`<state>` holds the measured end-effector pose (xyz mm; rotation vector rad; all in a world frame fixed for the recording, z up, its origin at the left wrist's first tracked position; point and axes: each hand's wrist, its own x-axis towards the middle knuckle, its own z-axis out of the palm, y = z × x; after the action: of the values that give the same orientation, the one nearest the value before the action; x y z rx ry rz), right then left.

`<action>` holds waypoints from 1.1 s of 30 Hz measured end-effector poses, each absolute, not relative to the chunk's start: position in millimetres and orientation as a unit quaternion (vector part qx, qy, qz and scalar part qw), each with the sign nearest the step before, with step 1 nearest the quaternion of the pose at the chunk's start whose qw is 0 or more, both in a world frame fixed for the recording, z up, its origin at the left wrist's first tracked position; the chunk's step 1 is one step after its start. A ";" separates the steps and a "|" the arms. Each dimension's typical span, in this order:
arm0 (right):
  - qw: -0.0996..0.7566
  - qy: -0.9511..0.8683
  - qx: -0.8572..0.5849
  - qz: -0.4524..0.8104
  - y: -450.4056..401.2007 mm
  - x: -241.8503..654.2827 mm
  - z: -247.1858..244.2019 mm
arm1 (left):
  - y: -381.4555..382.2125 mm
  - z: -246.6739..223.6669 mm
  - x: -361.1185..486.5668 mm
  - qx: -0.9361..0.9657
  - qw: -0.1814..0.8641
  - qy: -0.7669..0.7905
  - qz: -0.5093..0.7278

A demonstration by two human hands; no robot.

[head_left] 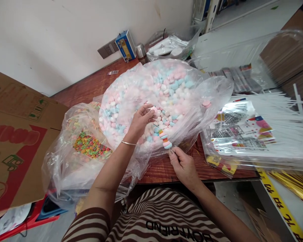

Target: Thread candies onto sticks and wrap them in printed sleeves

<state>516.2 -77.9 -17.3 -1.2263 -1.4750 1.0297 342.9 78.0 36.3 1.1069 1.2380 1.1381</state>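
Observation:
My right hand pinches the lower end of a candy skewer, a short stack of pink, blue and white marshmallows with orange and yellow pieces among them. The stick itself is mostly hidden by my fingers. Over the mouth of a big clear plastic bag, my left hand has its fingers curled around a pale pink marshmallow. Loose pink, blue and white marshmallows fill the bag under that hand. To the left, a second clear bag holds small colorful cereal rings.
On the right, a clear plastic tray holds printed packaging bags and white sticks. A cardboard box stands at the left. Toward the wall are a blue device, a metal flask and a bag of white items.

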 end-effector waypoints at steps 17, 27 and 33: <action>0.513 -0.415 -0.449 0.602 -60.3 474.2 9.7 | -69.7 20.7 336.2 0.671 0.255 0.469 0.514; 0.477 -0.572 -0.424 0.516 -66.3 478.3 14.8 | -76.0 37.2 329.4 0.380 0.544 0.465 0.586; 0.449 -0.657 -0.405 0.450 -65.3 482.5 16.0 | -76.8 48.8 319.7 0.318 0.653 0.451 0.519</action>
<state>482.5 -65.3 16.0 -1.0010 -1.6256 1.1141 319.7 -76.8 48.8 0.7208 1.0232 1.1776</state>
